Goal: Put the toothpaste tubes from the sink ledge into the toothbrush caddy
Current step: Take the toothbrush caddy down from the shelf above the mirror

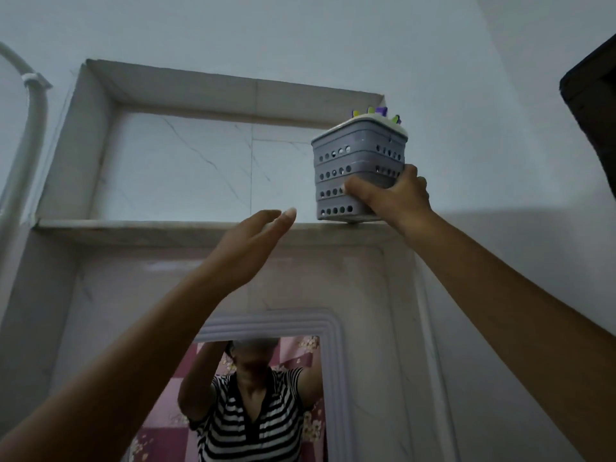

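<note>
A grey plastic toothbrush caddy with rows of round holes stands at the right end of a high marble ledge, its base at the ledge's front edge. Purple and yellow-green tips poke above its white rim; I cannot tell what they are. My right hand grips the caddy's lower right side, thumb across the front. My left hand is raised just below the ledge, left of the caddy, fingers stretched out and holding nothing. No toothpaste tube is in sight.
The ledge is the floor of a recessed marble niche high in the wall. A mirror below reflects a person in a striped shirt. A white pipe runs down the left; a dark object juts in at the upper right.
</note>
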### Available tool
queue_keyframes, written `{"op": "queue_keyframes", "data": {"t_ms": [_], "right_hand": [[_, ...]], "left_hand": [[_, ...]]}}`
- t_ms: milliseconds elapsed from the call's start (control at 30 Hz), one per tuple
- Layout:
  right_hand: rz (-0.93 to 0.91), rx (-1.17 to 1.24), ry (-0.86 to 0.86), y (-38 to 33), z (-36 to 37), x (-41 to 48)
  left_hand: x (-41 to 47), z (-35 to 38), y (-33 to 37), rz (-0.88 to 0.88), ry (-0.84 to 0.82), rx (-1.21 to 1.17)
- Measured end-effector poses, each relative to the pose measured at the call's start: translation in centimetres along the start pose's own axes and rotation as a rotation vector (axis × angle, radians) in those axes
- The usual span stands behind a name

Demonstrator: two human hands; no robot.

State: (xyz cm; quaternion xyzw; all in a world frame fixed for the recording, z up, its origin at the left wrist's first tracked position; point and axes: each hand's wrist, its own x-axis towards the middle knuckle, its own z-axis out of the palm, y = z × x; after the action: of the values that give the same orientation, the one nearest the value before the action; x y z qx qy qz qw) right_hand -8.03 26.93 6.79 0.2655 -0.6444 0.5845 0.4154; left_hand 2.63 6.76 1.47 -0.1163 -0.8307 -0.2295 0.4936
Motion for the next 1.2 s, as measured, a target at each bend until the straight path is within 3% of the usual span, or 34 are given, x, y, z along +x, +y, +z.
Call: {"op": "queue_keyframes", "data": {"t_ms": [100, 200, 400, 467, 633, 767, 833, 933, 1000, 1033, 1100, 1167, 1200], "right_hand": [[-0.018, 0.191, -0.094, 0.1, -0.8, -3.6], [0.006, 0.364, -0.297, 1.4, -1.4, -8.8], [0.131, 0.616, -0.535, 7.5, -2.2, -20.6], [0.186, 0.621, -0.576, 10.6, -2.2, -25.1], [0.472, 0.508, -0.627, 19.4, -3.3, -38.5], [0.660, 0.417, -0.622, 25.2, -4.7, -49.1], [0.703, 0.300, -0.724, 27.6, -5.6, -53.5], [0.954, 0.180, -0.946, 30.9, -6.2, -58.7], [0.971, 0.213, -0.948, 31.6, -5.6, -60.8], [1.035, 0.217, -0.925, 32.0, -5.1, -61.5], [1.581, 0.521, -0.928, 31.9, -3.7, -62.0], [1.924, 0.842, -0.721, 32.3, -2.9, -62.2], [2.000, 0.880, -0.692, 32.4, -2.7, -62.2]], "left_hand": [[-1.1, 1.8, 2.1, -0.029, -0.071, -0.346], [-3.7, 3.3, 3.0, -0.062, -0.072, -0.573], [-15.5, 7.6, -0.7, -0.122, -0.141, -0.767], [-20.4, 9.1, -2.3, -0.229, -0.199, -0.791], [-33.9, 11.3, -8.6, -0.523, -0.421, -0.567], [-45.1, 11.0, -13.1, -0.850, -0.367, -0.456], [-50.2, 10.7, -14.9, -0.971, -0.319, -0.396], [-55.9, 10.8, -17.0, -1.095, -0.374, -0.269], [-58.0, 11.4, -18.3, -1.119, -0.422, -0.154], [-58.8, 11.9, -18.9, -1.118, -0.449, -0.093], [-59.8, 13.4, -20.1, -1.101, -0.515, 0.032], [-60.4, 15.2, -21.2, -1.027, -0.593, 0.179], [-60.4, 16.1, -21.6, -0.976, -0.627, 0.253]]}}
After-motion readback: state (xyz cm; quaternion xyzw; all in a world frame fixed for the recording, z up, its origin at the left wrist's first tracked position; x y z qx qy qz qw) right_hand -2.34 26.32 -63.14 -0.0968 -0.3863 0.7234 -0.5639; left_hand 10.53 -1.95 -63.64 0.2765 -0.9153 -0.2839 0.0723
